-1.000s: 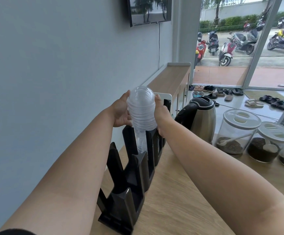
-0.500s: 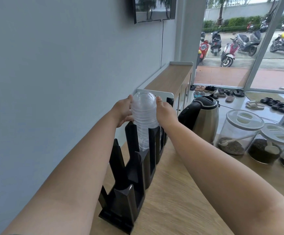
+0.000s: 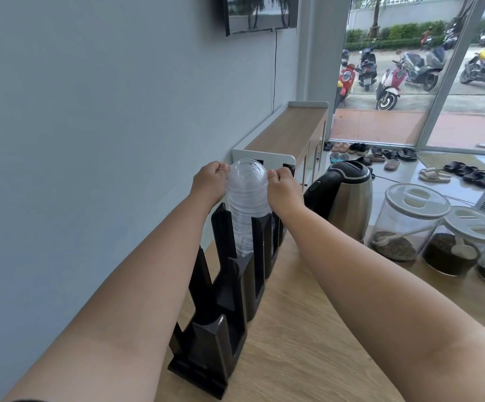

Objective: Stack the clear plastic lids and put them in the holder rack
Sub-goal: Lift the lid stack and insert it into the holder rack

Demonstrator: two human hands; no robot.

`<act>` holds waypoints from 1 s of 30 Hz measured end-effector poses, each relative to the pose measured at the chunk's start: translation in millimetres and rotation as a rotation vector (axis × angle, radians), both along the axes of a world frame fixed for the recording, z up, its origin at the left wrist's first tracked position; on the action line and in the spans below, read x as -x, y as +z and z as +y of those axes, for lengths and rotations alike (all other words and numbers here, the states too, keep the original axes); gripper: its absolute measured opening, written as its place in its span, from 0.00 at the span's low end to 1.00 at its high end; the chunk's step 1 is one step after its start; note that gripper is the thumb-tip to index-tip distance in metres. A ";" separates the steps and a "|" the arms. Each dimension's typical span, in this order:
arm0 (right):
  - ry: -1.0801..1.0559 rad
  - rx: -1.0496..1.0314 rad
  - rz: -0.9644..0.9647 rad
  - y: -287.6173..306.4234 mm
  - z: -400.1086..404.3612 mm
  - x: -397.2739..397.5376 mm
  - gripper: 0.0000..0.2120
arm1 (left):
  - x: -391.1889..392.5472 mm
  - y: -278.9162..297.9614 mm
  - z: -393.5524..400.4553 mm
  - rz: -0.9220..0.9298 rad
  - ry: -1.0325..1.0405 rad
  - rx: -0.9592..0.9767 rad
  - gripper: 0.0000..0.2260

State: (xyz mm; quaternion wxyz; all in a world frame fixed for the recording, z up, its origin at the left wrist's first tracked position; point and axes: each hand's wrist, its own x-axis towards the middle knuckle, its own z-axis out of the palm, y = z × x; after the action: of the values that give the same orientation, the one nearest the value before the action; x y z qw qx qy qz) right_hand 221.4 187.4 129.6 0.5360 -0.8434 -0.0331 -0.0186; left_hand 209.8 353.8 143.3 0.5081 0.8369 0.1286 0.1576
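Now, at the centre of the frame, a stack of clear plastic lids (image 3: 246,198) is standing upright in the black holder rack (image 3: 229,288), its lower part sitting down between the rack's tall dividers and its domed top rising above them. The left hand (image 3: 209,184) is pressing against the left side of the stack's upper part, fingers curled with the tips touching the plastic near the dome. The right hand (image 3: 283,190) is doing the same on the right side, its curled fingers pinching at the stack's edge. The two hands are sitting apart, with the stack directly between them, so the lids are being gripped from both sides at about the same height.

The rack is running along the grey wall (image 3: 90,140) on the left of the frame, standing on a wooden counter (image 3: 293,343) that fills the lower middle. Just right of the right hand, a steel kettle with a black handle (image 3: 342,195) is standing on the counter. Further right, toward the lower right of the frame, clear jars with white lids (image 3: 409,224) are holding dark contents and white scoops. In the upper right, parked scooters (image 3: 389,79) are showing through a glass front.
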 end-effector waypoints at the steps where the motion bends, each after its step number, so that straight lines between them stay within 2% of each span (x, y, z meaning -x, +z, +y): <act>1: -0.003 0.002 0.003 1.2 0.0 -0.6 0.16 | -0.6 0.7 -0.9 0.004 0.007 0.013 0.09; 5: -0.015 -0.017 0.022 7.6 0.1 -6.7 0.15 | -1.1 3.7 -5.3 0.040 0.010 0.109 0.13; 9: -0.018 -0.082 0.057 8.0 -2.0 -6.9 0.18 | 1.4 4.1 -7.3 0.061 -0.013 0.282 0.16; 22: -0.017 -0.128 0.063 9.3 -6.3 3.3 0.19 | 20.8 9.4 -7.8 0.145 0.035 0.252 0.22; 30: 0.029 -0.095 -0.006 13.2 -2.5 12.7 0.24 | 28.6 11.1 -10.3 0.164 0.073 0.279 0.17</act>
State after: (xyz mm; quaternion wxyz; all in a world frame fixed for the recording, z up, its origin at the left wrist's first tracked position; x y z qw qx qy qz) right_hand 208.8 184.9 142.8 0.5755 -0.8163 -0.0459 -0.0150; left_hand 181.2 343.6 154.4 0.6011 0.7630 0.2208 0.0879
